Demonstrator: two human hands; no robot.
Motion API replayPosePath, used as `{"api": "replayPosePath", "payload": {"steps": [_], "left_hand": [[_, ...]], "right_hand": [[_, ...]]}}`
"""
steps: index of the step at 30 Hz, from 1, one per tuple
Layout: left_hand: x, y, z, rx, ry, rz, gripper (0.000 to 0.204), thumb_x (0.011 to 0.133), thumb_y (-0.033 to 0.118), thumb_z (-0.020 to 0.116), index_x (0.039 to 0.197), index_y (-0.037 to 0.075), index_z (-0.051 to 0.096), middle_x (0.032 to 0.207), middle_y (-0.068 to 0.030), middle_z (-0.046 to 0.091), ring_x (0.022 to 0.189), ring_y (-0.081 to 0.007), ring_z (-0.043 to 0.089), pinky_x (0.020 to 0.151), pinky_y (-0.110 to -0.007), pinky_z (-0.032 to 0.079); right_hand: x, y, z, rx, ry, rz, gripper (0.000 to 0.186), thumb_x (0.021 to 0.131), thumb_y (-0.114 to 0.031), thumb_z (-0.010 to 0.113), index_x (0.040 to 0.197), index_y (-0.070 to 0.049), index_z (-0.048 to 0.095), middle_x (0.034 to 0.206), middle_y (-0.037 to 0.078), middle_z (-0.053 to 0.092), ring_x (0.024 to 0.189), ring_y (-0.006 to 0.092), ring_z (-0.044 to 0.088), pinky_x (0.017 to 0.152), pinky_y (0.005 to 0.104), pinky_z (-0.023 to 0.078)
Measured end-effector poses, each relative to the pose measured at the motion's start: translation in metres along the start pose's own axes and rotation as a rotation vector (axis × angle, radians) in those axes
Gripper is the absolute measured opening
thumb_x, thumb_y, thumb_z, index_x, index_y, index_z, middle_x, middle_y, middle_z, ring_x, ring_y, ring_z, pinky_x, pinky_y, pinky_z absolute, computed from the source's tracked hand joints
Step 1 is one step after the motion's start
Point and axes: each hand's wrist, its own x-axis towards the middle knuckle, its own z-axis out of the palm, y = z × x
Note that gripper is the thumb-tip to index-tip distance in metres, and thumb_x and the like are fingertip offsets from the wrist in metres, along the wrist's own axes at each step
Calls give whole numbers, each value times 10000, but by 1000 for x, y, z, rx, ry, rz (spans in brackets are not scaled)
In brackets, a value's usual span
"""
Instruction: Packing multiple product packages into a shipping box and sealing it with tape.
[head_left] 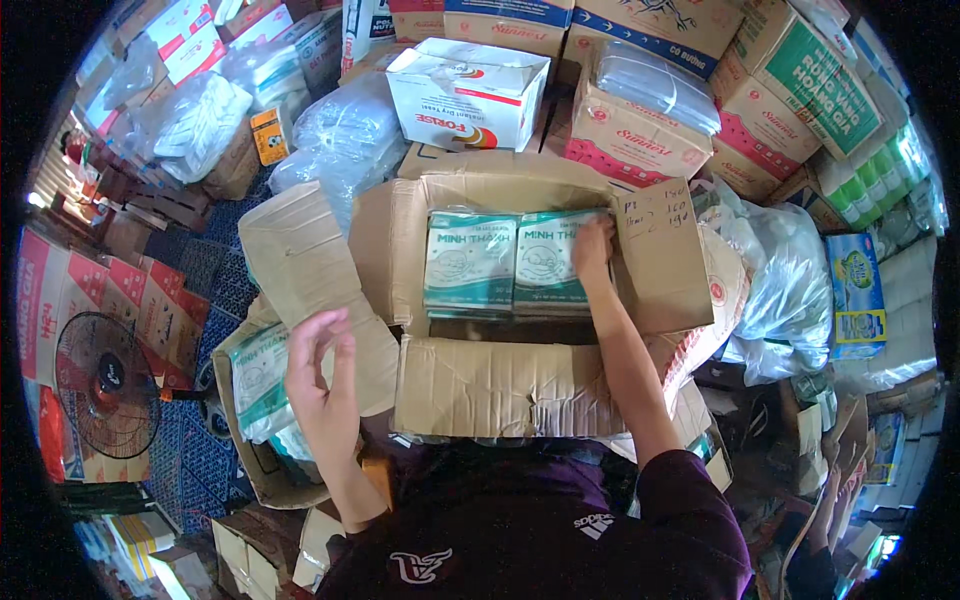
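Observation:
An opened cardboard box (500,390) stands right in front of me with its flaps folded out. Two stacks of flat green-and-white plastic packets lie inside it, a left packet stack (468,262) and a right packet stack (545,265). At the upper right corner of the right stack, my right hand (594,245) has its fingers curled over a packet's edge; the fingertips are partly hidden. My left hand (325,372) is raised at the box's left, open with nothing in it. Below that hand a second open box (240,430) holds a similar green-and-white packet (262,385).
Behind the box stand a white carton (467,95) and several brown cartons (640,125). Clear plastic bags (350,130) lie at the far left and a plastic bundle (785,290) at the right. A fan (108,385) stands on the left, by blue patterned flooring (200,420).

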Motion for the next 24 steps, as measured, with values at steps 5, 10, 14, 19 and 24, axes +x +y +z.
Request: {"api": "replayPosePath", "payload": {"steps": [5,10,14,19,24], "left_hand": [[1,2,2,19,-40,10,189,856,9,553,1044,-5,570,1011,-86,596,956,-157,567,881,-281,423],[3,-3,3,2,-59,-11,180,855,15,559,1034,-2,573,995,-81,606,947,-149,569,865,-274,427],[4,0,7,6,-79,-31,172,855,19,559,1024,1,578,982,-73,610,942,-138,566,861,-268,426],[2,2,7,38,-117,0,154,855,20,547,1003,-4,585,962,-59,615,913,-123,566,863,-261,421],[2,-1,6,3,-105,-7,155,850,20,554,1000,-4,586,949,-63,619,902,-128,574,862,-263,424]], "right_hand": [[-16,-18,4,-108,466,-109,862,801,-493,570,1324,120,265,1363,347,228,1275,459,262,1012,534,283],[-11,-4,26,4,167,-135,1041,739,-735,439,1353,81,239,1404,334,181,1336,486,61,1080,559,53],[0,5,40,-10,235,-150,1062,724,-764,421,1364,65,241,1417,327,165,1345,468,56,1088,535,41],[1,9,40,12,205,-155,1069,715,-753,446,1384,51,226,1433,315,145,1348,457,75,1093,521,34],[-9,2,25,127,154,-200,1082,705,-751,455,1395,46,211,1441,303,145,1350,454,72,1093,522,31]]}}
